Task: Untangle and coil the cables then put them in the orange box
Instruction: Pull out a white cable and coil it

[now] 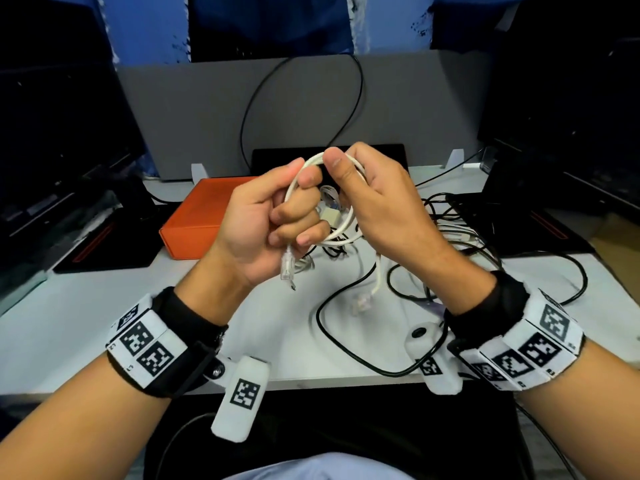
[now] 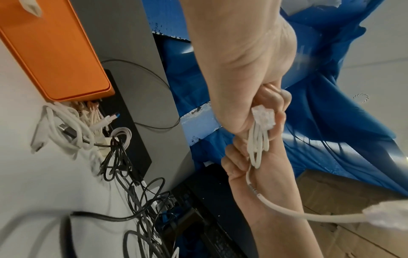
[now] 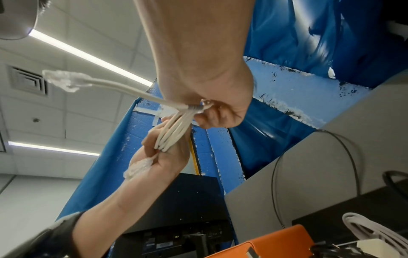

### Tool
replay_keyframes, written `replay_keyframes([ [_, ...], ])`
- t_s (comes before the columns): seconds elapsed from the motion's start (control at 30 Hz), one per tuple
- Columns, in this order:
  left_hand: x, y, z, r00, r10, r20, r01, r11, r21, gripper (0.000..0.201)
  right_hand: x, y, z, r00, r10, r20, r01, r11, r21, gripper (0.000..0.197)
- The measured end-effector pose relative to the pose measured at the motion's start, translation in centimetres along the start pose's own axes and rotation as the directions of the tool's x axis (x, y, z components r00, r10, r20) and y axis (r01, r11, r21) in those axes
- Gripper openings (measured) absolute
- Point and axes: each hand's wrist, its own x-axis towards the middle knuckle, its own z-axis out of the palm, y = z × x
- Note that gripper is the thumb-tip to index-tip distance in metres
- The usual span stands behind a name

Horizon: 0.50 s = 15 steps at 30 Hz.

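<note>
A white cable (image 1: 341,233) is gathered into a small coil that both hands hold above the table. My left hand (image 1: 298,209) curls its fingers round the coil's left side, and a clear plug (image 1: 287,268) hangs below it. My right hand (image 1: 346,174) pinches the top of the coil with the thumb in front. The other cable end (image 1: 362,301) dangles under the right hand. In the right wrist view, turns of cable wrap the bundle (image 3: 194,107) at the fingers. The orange box (image 1: 194,220) lies shut on the table, left of and behind the hands.
A tangle of black and white cables (image 1: 450,237) spreads over the white table (image 1: 86,317) to the right and under the hands. More white cables (image 2: 73,131) lie beside the box. A grey partition (image 1: 194,109) stands behind, with dark monitors on both sides.
</note>
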Motion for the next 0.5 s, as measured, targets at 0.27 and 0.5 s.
replay_keyframes([
  [0.27,-0.4,1.0,0.5,0.998,0.024,-0.055,0.000,0.922,0.387,0.031,0.1,-1.0,-0.1,0.982,0.149,0.116,-0.188,0.833,0.520,0.035],
  [0.5,-1.0,2.1,0.4,0.996,-0.039,-0.081,0.077,0.840,0.537,0.038,-0.1,-1.8,-0.9,0.990,0.043,0.132,-0.089,0.927,0.364,0.035],
])
